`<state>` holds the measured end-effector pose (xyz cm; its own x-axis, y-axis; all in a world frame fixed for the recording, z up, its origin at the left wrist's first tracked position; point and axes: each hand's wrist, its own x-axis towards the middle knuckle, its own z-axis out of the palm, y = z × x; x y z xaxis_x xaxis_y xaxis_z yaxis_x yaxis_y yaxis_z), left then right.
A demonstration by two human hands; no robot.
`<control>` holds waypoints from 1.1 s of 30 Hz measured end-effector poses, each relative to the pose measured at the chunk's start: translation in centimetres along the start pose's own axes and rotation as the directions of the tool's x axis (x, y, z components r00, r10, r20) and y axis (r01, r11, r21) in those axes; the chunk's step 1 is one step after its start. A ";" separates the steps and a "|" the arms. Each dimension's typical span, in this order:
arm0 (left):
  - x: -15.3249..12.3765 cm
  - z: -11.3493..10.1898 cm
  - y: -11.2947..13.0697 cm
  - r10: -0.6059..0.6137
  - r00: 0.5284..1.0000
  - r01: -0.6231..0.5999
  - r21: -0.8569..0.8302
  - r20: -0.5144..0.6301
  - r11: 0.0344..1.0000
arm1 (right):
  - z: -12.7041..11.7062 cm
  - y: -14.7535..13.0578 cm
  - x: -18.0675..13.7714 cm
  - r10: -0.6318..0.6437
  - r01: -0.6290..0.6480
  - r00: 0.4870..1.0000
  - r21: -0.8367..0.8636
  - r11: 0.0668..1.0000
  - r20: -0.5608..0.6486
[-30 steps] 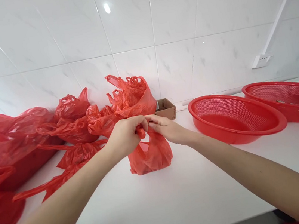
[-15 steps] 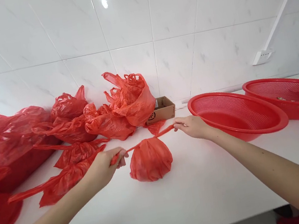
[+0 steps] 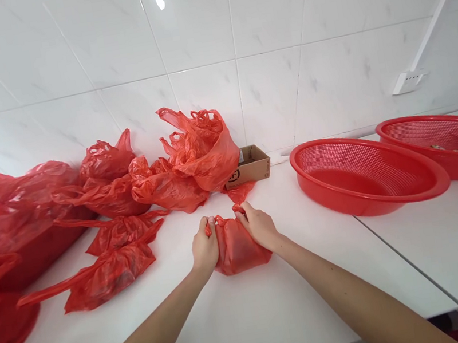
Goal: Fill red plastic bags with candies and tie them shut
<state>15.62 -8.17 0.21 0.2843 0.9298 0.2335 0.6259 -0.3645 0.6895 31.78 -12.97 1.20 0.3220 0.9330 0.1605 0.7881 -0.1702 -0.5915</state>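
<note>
in front of the cardboard box (image 3: 259, 172), left hand (image 3: 204, 246) and right hand (image 3: 261, 226) grasp a red plastic carrier bag (image 3: 243, 251) by its handles (image 3: 239, 209); tension evenly to avoid tearing.

Red plastic bag (image 3: 241, 248), thin semi-translucent film, compact filled body, contents not discernible, upper film bunched at left and right, front face creased, base resting on white tabletop (image 3: 240, 326).

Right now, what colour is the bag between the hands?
The bag is red, clearest in the head view.
</note>
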 end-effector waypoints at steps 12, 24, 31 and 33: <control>2.2 -0.3 -1.6 0.022 0.977 -0.134 0.525 0.213 0.841 | 0.2 4.8 2.2 0.071 -0.076 0.997 -0.233 0.969 -0.029; 3.6 0.4 -2.5 0.122 0.936 -0.317 0.638 0.331 0.702 | 1.6 5.4 2.5 0.068 -0.085 0.996 -0.340 0.937 -0.061; 3.7 -1.6 -4.3 0.149 0.926 -0.350 0.638 0.348 0.686 | 1.1 6.0 2.7 0.173 -0.195 0.977 -0.192 0.962 -0.125; 3.4 -2.8 -5.1 0.127 0.932 -0.329 0.646 0.339 0.689 | 0.9 6.5 3.1 0.212 -0.228 0.968 -0.123 0.966 -0.132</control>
<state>11.37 -3.04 -0.63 0.5906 0.8036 0.0734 0.8069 -0.5890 -0.0443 37.39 -10.91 -2.84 0.5480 0.8256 0.1342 0.7521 -0.4162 -0.5110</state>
